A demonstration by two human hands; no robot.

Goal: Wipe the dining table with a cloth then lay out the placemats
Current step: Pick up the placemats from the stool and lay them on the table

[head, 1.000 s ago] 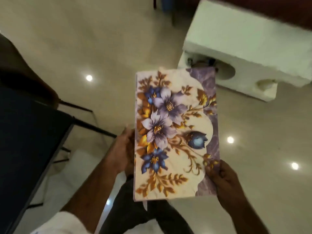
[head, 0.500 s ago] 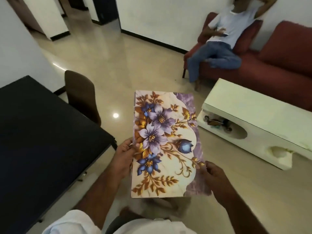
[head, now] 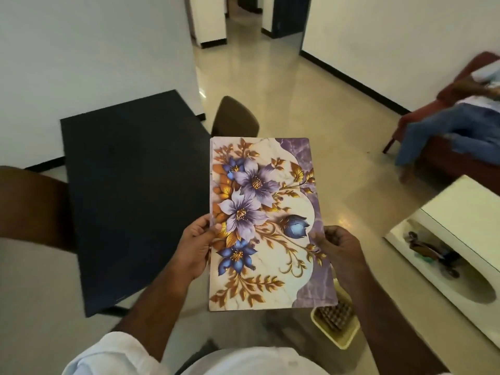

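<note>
We pinch the placemats [head: 266, 226] by their long edges, left hand [head: 196, 247] and right hand [head: 342, 253] both closed on the light, flat, semi-stiff stack.

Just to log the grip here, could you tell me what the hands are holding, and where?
A floral placemat stack, held above the floor: left hand on its left long edge, right hand on its right.

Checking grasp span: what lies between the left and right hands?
In the head view, only the floral placemat spans the gap: left hand grips its left edge, right hand its right edge.
</note>
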